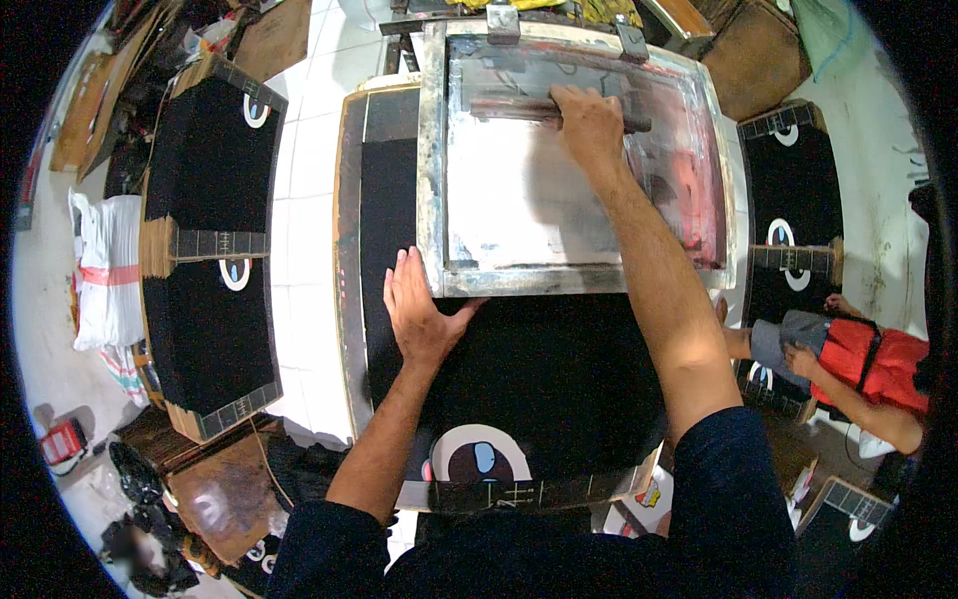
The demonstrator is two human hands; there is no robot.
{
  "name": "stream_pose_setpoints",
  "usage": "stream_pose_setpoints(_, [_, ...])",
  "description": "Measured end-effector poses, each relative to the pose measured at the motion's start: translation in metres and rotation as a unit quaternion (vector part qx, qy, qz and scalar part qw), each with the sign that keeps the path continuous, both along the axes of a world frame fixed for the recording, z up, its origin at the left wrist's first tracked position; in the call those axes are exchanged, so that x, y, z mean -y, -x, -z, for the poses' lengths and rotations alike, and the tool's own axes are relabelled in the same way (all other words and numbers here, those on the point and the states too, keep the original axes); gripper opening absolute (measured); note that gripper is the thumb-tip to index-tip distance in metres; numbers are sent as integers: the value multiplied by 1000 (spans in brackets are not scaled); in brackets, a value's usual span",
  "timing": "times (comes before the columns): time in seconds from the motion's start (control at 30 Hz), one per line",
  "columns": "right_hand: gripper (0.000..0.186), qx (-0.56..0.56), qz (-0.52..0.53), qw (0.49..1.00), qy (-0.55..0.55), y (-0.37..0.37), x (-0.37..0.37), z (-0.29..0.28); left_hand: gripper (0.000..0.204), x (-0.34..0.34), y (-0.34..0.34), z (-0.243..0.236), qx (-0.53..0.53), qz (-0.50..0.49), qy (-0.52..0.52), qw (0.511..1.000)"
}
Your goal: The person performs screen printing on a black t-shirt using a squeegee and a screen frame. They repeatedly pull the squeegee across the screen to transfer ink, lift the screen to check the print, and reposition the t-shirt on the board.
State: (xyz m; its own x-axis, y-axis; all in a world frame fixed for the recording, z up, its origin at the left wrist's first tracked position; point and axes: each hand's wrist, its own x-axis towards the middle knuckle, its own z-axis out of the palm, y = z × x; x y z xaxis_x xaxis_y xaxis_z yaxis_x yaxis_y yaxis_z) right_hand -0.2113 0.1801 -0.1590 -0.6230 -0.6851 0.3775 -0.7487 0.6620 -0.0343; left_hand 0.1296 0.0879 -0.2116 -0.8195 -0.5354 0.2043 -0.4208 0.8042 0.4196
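Note:
A silk-screen printing frame [539, 283] with a worn, paint-stained rim lies over black fabric [529, 359] on a board. My right hand [591, 125] is closed around a dark squeegee [514, 112], which rests across the far part of the screen's mesh. My left hand [419, 314] lies at the frame's near left corner. Its fingers stretch along the left side and its thumb reaches under the near edge. A white, black and blue eye-shaped print [486, 461] shows on the fabric close to my body.
Metal hinge clamps [503, 22] hold the screen's far edge. Other boards with black fabric [215, 180] and eye prints stand left and right across narrow aisles. At the right, a person in red [883, 364] sits or bends close by. White sacks [110, 270] lie far left.

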Motion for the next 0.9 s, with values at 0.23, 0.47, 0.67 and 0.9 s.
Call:
stream_pose_setpoints(0.23, [27, 79, -3, 995, -57, -101, -61, -5, 121, 0, -1, 4, -14, 15, 21, 1000])
stream_pose_setpoints(0.47, [32, 14, -2, 999, -31, -7, -5, -2, 121, 1, -2, 3, 9, 12, 2, 1000])
stream_pose_setpoints(0.67, [22, 17, 14, 999, -37, -29, -12, 2, 122, -1, -1, 5, -2, 18, 25, 1000])
stream_pose_setpoints(0.9, [24, 121, 29, 991, -44, -151, -84, -5, 124, -1, 1, 6, -6, 16, 36, 999])
